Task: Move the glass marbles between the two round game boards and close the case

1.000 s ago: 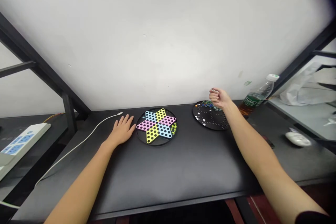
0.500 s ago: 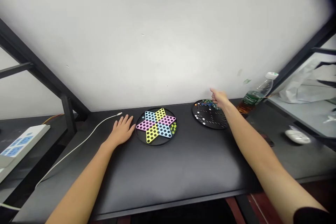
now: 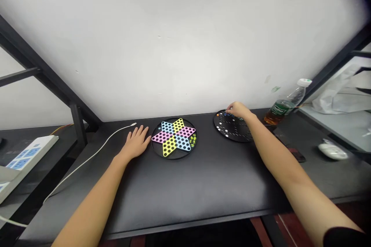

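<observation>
My left hand (image 3: 136,142) lies flat on the black table with fingers spread, its thumb beside the rim of a round Chinese checkers board (image 3: 175,136). That board has a yellow, pink and blue star, with yellow-green marbles (image 3: 193,140) in its right-hand section. Over the far edge of a second, black round board (image 3: 232,128), my right hand (image 3: 240,109) reaches down with fingertips pinched together among the coloured marbles. Whether a marble is between them is too small to tell. White pieces and an orange one (image 3: 217,115) sit along that board's left side.
A drink bottle (image 3: 279,108) stands right of the black board. A phone (image 3: 297,155) and a white mouse (image 3: 332,150) lie further right. A white cable (image 3: 95,153) runs along the left, near a power strip (image 3: 27,158). A white wall (image 3: 185,46) rises behind the table.
My right hand has come down and slightly left, from above the black board's far edge to the marbles. My left hand stays flat in place. The view has shifted a little.
</observation>
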### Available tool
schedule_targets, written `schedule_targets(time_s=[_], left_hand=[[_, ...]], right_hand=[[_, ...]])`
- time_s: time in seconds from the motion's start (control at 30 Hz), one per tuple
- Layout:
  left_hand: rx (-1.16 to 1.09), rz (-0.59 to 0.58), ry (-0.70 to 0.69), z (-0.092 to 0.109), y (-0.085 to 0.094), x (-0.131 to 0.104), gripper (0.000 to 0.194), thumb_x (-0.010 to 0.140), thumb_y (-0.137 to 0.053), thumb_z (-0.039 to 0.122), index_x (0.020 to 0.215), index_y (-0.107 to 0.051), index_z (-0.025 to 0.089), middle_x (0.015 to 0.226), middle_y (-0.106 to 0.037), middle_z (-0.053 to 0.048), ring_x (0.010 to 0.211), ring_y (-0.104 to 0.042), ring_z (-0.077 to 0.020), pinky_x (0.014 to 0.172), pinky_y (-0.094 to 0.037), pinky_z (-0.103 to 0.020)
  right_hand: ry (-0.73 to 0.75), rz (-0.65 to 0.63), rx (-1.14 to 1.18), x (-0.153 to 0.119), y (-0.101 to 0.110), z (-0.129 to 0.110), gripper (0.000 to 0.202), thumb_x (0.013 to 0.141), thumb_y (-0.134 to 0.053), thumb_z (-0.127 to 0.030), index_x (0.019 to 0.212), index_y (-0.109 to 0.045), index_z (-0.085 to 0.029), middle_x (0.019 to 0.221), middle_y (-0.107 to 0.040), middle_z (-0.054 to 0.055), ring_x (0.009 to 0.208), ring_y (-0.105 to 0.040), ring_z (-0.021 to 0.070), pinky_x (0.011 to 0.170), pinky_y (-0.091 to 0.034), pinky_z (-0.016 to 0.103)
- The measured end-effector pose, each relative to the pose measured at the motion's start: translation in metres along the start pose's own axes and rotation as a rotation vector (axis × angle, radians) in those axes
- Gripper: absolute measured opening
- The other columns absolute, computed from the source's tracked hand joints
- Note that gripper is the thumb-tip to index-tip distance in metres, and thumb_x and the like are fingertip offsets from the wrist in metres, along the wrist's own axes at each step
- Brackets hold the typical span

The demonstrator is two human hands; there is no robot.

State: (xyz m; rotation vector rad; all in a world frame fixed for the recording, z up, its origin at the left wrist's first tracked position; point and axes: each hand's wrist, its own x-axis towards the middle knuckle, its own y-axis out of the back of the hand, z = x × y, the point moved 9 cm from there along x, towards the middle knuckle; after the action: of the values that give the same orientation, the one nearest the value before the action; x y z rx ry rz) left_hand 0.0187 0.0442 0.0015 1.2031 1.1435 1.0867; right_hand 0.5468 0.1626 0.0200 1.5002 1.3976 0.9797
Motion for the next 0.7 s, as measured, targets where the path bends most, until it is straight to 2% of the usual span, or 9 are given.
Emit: schedule_targets(time_s=[0.2,0.4,0.53,0.7], left_hand=[[-0.009,-0.014,0.0,-0.0008,-0.0015,0.0003,0.066,0.099,-0.022,0.05,0.156,-0.029,0.017,0.165,-0.022,-0.012,0.152,-0.018,-0.0334,0.12,-0.019,-0.056],[-0.005,-0.009,-0.007,-0.0012,-0.0025,0.0013,0.066,0.099,-0.022,0.051,0.156,-0.03,0.017,0.164,-0.022,-0.012,0.151,-0.019,-0.0339,0.12,-0.02,-0.056],[-0.007,-0.002,-0.011,-0.0026,-0.004,0.0018,0.066,0.099,-0.023,0.051,0.156,-0.03,0.018,0.164,-0.022,-0.012,0.151,-0.019,-0.0338,0.12,-0.02,-0.056],[-0.009,0.025,-0.02,-0.0043,-0.005,0.0028,0.065,0.099,-0.025,0.05,0.156,-0.031,0.019,0.164,-0.025,-0.012,0.151,-0.02,-0.0333,0.119,-0.022,-0.057]], right_hand=[[-0.02,-0.019,-0.018,0.0017,-0.0067,0.0025,0.015,0.078,-0.071,-0.031,0.08,-0.077,-0.017,0.077,-0.072,0.008,0.072,-0.064,0.0198,0.066,-0.047,0.028],[-0.023,0.025,0.011,0.0011,-0.0022,0.0035,0.018,0.083,-0.068,-0.031,0.078,-0.076,-0.016,0.074,-0.072,0.008,0.07,-0.063,0.019,0.065,-0.046,0.027],[-0.016,-0.013,0.047,0.001,-0.003,0.0034,0.014,0.078,-0.072,-0.031,0.075,-0.076,-0.018,0.073,-0.072,0.006,0.069,-0.063,0.0191,0.066,-0.046,0.028],[0.018,-0.067,0.051,0.0026,-0.0067,0.0018,0.004,0.074,-0.073,-0.021,0.073,-0.076,-0.018,0.073,-0.072,0.005,0.071,-0.064,0.019,0.067,-0.046,0.028]])
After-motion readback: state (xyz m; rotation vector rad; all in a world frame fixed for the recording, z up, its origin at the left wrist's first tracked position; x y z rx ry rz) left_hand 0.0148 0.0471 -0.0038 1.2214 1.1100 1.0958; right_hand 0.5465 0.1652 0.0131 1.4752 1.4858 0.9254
